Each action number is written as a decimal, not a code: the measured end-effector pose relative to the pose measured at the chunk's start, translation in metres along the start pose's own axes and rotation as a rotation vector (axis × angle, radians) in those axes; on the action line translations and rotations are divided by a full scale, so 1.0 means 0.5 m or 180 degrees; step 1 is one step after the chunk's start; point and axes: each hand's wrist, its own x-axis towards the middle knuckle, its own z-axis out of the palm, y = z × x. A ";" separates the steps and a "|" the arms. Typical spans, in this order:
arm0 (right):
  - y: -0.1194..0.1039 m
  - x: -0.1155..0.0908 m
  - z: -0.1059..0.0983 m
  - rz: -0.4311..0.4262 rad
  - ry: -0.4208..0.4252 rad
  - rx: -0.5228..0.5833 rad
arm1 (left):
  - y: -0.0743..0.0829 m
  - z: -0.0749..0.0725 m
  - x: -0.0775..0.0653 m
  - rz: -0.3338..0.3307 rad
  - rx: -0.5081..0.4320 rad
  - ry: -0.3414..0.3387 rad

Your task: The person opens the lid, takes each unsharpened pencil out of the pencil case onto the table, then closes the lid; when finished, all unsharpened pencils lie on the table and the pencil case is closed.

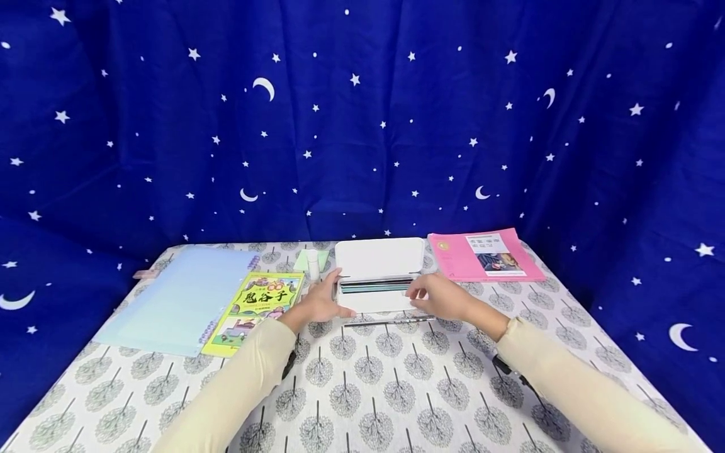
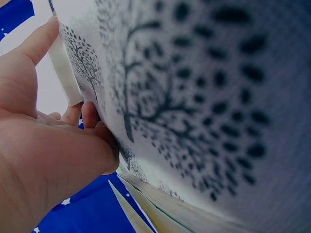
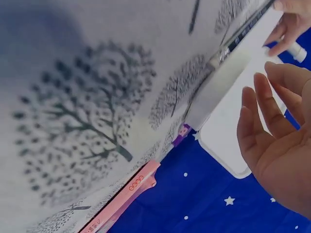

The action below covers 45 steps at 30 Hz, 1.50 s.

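An uncovered white pencil case (image 1: 378, 304) stands mid-table, its lid (image 1: 379, 258) tilted up at the back. Several dark and teal pencils (image 1: 370, 286) lie inside it. My left hand (image 1: 321, 301) holds the case's left end, thumb at the front edge and fingers around the side. Over the right end is my right hand (image 1: 444, 296), fingers loosely bent; the right wrist view shows nothing between them, though the thumb is partly hidden. A dark pencil (image 1: 389, 321) with printed lettering lies on the cloth along the front of the case.
Behind my left hand stands a white glue-stick-like tube (image 1: 313, 264) beside a pale green pad (image 1: 302, 260). To the left are a yellow book (image 1: 257, 308) and a light blue spiral notebook (image 1: 175, 302). A pink book (image 1: 453, 258) lies back right. The tablecloth (image 1: 396, 390) has tree prints.
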 end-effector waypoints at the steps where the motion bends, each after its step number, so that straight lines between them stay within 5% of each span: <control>1: 0.004 0.007 0.000 0.0056 0.0017 -0.0014 | 0.000 -0.001 0.000 0.0003 0.0006 0.0004; 15: 0.054 0.082 0.007 0.0310 -0.0030 0.0253 | -0.001 -0.006 0.001 0.0011 0.0066 -0.0023; 45: 0.062 0.128 0.037 0.0521 -0.0062 0.0117 | -0.003 -0.007 0.004 0.0027 0.0132 -0.0048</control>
